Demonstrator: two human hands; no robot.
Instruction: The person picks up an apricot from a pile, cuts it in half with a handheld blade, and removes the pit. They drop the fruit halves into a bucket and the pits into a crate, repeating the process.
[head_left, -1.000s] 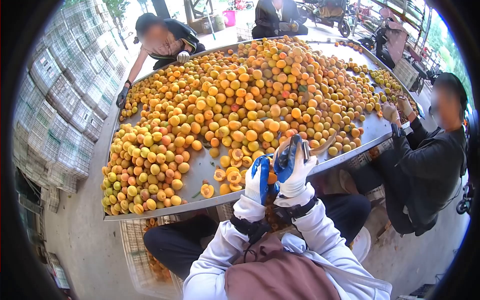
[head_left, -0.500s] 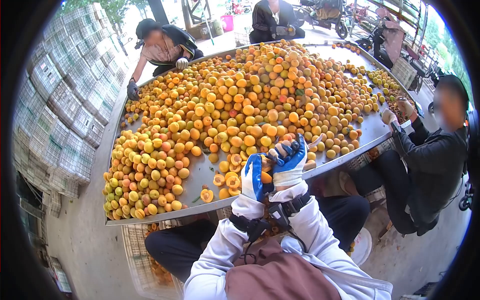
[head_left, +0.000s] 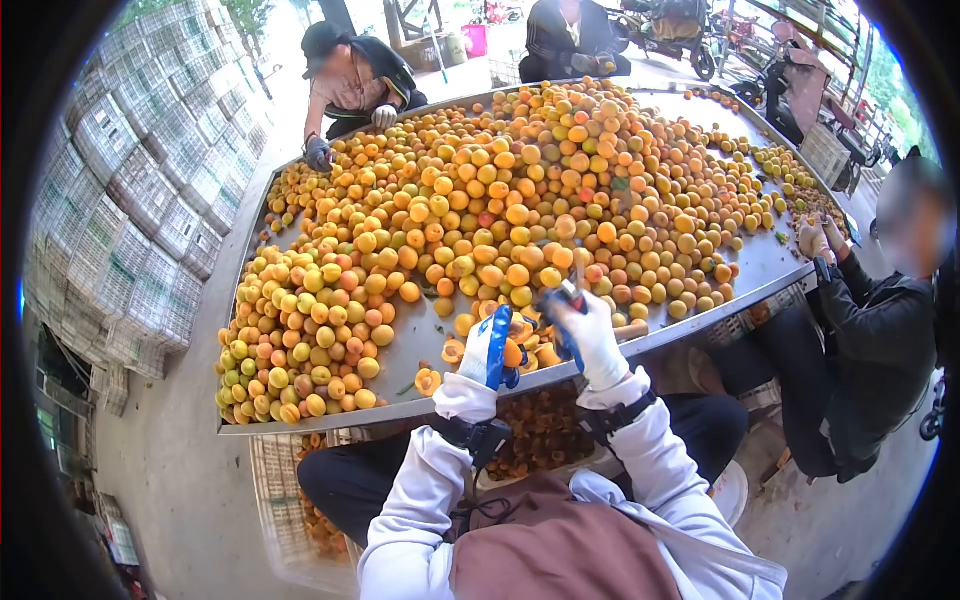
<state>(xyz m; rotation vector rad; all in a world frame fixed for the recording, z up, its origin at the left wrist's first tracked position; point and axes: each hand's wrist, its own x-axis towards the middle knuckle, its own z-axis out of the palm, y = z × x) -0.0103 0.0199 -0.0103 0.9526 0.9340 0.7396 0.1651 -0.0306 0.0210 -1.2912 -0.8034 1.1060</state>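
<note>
My left hand (head_left: 489, 350), in a white glove with blue coating, is closed around an apricot (head_left: 513, 354) just above the table's near edge. To its right, my right hand (head_left: 588, 338) is closed too, gloved alike and smeared by motion. A thin blade, seemingly of a small knife (head_left: 579, 268), sticks up from it. The two hands are apart. Halved apricots (head_left: 428, 381) lie left of my left hand, and more orange pieces (head_left: 546, 355) lie between the hands. A large heap of whole apricots (head_left: 480, 200) covers much of the metal table (head_left: 400, 408).
Crates of apricots (head_left: 545, 430) stand below the table's edge by my legs. Co-workers sit at the far left, far side and right, one gloved hand (head_left: 318, 154) touching the heap. Stacked plastic crates (head_left: 150, 200) line the left; scooters (head_left: 800, 80) stand behind.
My hands have moved apart; the right swung its blade from pointing right to pointing up. My left hand now shows an apricot in its grip. The whole view has shifted slightly.
</note>
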